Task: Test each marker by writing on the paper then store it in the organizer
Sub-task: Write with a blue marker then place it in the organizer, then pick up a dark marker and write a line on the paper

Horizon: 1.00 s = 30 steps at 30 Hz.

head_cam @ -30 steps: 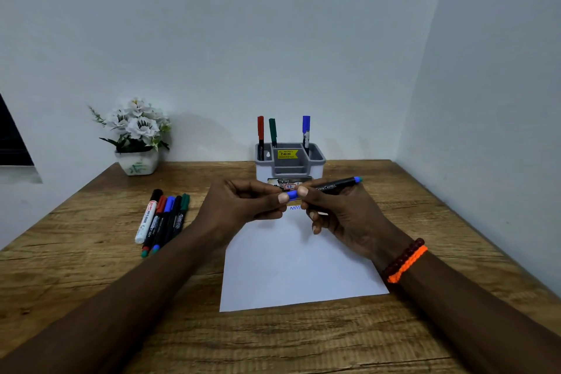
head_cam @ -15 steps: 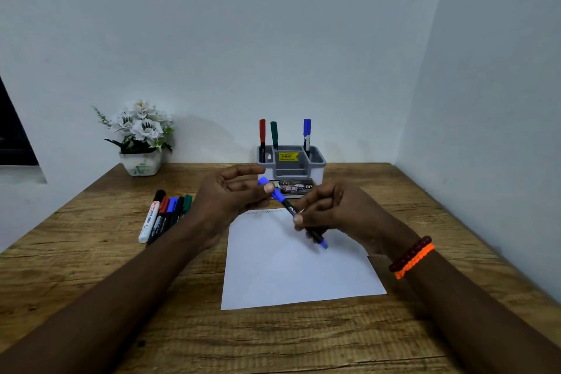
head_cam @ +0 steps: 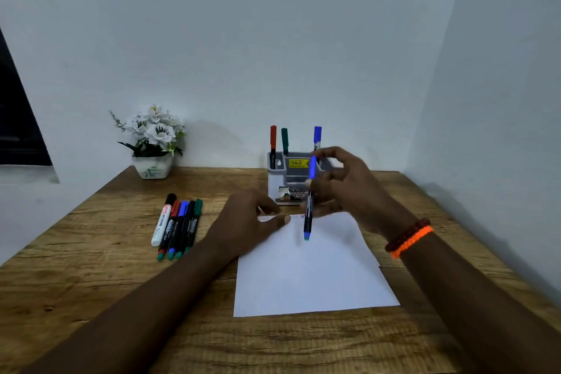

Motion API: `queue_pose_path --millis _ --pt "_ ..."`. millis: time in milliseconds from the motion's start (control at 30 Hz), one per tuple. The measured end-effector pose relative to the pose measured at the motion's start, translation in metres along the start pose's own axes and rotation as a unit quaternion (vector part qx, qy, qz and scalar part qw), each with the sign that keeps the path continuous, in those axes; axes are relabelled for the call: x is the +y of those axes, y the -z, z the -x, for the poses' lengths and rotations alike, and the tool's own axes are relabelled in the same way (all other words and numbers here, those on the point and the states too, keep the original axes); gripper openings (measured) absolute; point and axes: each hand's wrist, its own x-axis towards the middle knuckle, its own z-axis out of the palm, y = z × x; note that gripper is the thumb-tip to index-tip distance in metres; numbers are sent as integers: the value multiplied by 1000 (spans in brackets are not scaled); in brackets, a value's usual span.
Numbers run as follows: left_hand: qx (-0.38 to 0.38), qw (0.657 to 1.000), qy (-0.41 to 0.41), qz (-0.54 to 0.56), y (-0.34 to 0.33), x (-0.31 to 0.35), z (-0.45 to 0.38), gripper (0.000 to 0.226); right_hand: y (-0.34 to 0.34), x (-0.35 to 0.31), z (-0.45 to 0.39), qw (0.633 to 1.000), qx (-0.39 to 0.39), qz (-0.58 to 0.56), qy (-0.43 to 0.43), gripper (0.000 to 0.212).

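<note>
Since half a second ago the capped blue marker has swung from a slant between both hands to near upright, and the left hand has let go of it and dropped to the paper.

Right hand: thumb and fingers pinch the marker at mid-barrel, the upper fingers spread and blurred. The marker hangs above the far part of the paper, blue cap up, blue end plug down, in front of the organizer. It is apart from the sheet. Red and orange bracelets sit on the right wrist.

Left hand: holds nothing, fingers loosely bent, fingertips resting at the paper's far left corner. Whether it presses the sheet cannot be told.

Paper: lies flat on the wooden table, faint scribbles along its far edge, partly hidden by the hands.

Organizer: grey, at the back centre of the table, just beyond the paper. A red marker and a green marker stand in its left rear compartment; a second blue marker stands at its right rear. A yellow price label is on its inner wall.

Left of the paper, five markers lie side by side, touching, caps away from the person. A white flower pot stands at the far left against the wall.
</note>
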Motion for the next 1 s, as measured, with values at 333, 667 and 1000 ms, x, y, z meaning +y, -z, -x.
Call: queue_pose_path --millis 333,667,1000 --pt "-64 997 -40 17 2 5 2 18 -20 -55 -111 961 137 153 187 44" --pt "-65 996 -60 27 1 1 2 16 -49 -17 -160 916 98 345 178 42" --pt "-68 995 -62 27 1 0 1 17 -39 4 -160 898 81 399 169 50"
